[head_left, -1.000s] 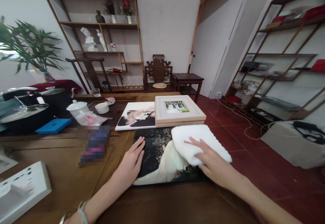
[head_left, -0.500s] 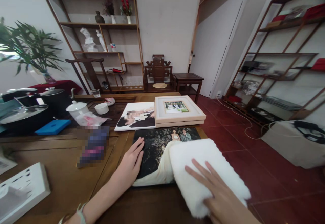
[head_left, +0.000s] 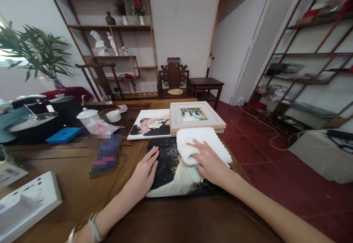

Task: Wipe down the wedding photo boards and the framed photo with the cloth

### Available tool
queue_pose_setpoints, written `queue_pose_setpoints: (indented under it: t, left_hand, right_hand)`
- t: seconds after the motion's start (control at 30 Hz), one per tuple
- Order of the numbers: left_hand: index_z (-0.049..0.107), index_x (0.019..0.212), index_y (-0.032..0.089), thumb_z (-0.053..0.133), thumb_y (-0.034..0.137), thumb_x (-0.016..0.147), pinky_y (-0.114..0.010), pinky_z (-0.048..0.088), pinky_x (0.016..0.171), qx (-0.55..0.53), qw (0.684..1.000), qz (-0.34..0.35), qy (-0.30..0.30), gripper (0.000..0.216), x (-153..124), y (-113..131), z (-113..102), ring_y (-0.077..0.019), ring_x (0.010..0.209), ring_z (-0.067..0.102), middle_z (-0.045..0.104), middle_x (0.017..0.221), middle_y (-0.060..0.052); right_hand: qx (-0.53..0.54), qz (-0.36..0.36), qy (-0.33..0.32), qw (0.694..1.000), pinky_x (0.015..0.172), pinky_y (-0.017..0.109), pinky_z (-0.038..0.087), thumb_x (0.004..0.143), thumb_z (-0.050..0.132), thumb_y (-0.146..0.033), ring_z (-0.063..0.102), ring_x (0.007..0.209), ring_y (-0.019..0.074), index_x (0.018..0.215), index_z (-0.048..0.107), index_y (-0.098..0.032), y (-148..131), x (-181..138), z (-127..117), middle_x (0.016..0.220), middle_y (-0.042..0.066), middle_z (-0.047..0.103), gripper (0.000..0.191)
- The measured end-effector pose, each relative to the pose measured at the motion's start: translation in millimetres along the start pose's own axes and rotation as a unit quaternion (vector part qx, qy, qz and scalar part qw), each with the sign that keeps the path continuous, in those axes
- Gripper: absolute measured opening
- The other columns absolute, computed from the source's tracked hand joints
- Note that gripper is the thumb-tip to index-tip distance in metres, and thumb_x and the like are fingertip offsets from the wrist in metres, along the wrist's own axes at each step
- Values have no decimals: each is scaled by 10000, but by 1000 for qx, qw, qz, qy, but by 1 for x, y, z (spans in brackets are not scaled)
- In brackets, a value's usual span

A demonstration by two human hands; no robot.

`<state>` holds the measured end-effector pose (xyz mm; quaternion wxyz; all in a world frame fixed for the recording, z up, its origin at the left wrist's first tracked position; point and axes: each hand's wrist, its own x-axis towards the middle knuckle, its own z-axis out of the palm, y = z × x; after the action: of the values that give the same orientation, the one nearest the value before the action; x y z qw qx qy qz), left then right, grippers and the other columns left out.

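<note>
A dark wedding photo print (head_left: pixel 176 180) with a long pale gown lies flat on the wooden table in front of me. My left hand (head_left: pixel 146 169) rests flat along its left edge, fingers stretched out, holding nothing. On the print's upper right part sits a folded white towel (head_left: pixel 201 140). My right hand (head_left: pixel 205 158) grips the near side of this towel, its fingers laid over the top and the thumb low at the edge. The towel hides the couple's upper bodies in the picture and reaches up to the wooden frame behind.
Behind the print are a light wooden picture frame (head_left: pixel 217 120) and a white-edged photo panel (head_left: pixel 138 134). To the left stand a white lidded teapot (head_left: pixel 89 117), a white cup (head_left: pixel 114 116), a blue box (head_left: pixel 64 135), dark pots and a white slotted object (head_left: pixel 52 195). Red floor tiles lie right.
My right hand has pushed the white towel up and left, from the print's lower right to its upper right. More of the gown shows. My left hand stays on the left edge.
</note>
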<state>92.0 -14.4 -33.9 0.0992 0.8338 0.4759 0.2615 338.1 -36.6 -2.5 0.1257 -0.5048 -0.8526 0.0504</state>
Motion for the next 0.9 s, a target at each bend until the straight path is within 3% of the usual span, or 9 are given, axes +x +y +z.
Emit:
queue_pose_setpoints:
  t: [0.17,0.33,0.43,0.57,0.7,0.8,0.9]
  left_hand:
    - [535,1201,115,331,237,886,-408,331,1042,-4,1000,1,13,395,0,-1,1,-223,1244,416,465,1341,-130]
    - [548,1192,123,347,237,879,-395,339,1040,-13,1000,2,19,388,0,-1,2,-227,1238,422,473,1337,-122]
    - [548,1193,154,360,241,878,-397,344,1037,-17,1000,5,24,377,-1,-1,1,-226,1234,428,479,1335,-104]
    - [542,1196,135,347,244,881,-398,342,1038,-13,1000,8,20,385,0,-2,2,-227,1237,424,476,1336,-120]
    - [525,1205,77,317,243,892,-388,324,1050,-6,1000,5,12,411,0,-1,2,-225,1253,403,456,1344,-151]
    - [526,1206,96,322,238,892,-398,328,1047,-4,1000,3,12,401,-1,0,2,-223,1254,402,460,1344,-138]
    - [532,1206,128,340,232,884,-404,338,1042,-5,1000,1,13,389,-1,0,1,-223,1248,409,467,1342,-121]
  right_hand:
    - [-17,-20,9,1000,1052,569,164,651,393,37,183,1325,312,846,671,-149,-23,-38,12,1399,82,369,387]
    - [-3,-96,1,995,1025,623,181,642,435,-7,170,1317,364,658,671,-173,-47,-81,23,1417,53,332,289]
    - [4,-79,-25,997,1046,598,153,636,434,-13,159,1325,342,752,681,-172,-47,-73,17,1423,54,323,316]
    - [14,-19,-16,1000,1063,547,146,650,395,16,173,1333,287,933,657,-162,-32,-32,5,1403,71,364,425]
    - [14,-3,-9,1000,1050,546,177,649,408,11,223,1317,295,991,637,-146,-16,3,2,1374,91,407,439]
    - [2,1,-2,1000,1051,547,168,654,410,11,216,1318,300,968,643,-139,-16,3,4,1373,97,407,419]
    - [-5,-14,-8,1000,1056,550,156,656,403,10,194,1324,303,905,660,-150,-31,-20,8,1391,85,383,392]
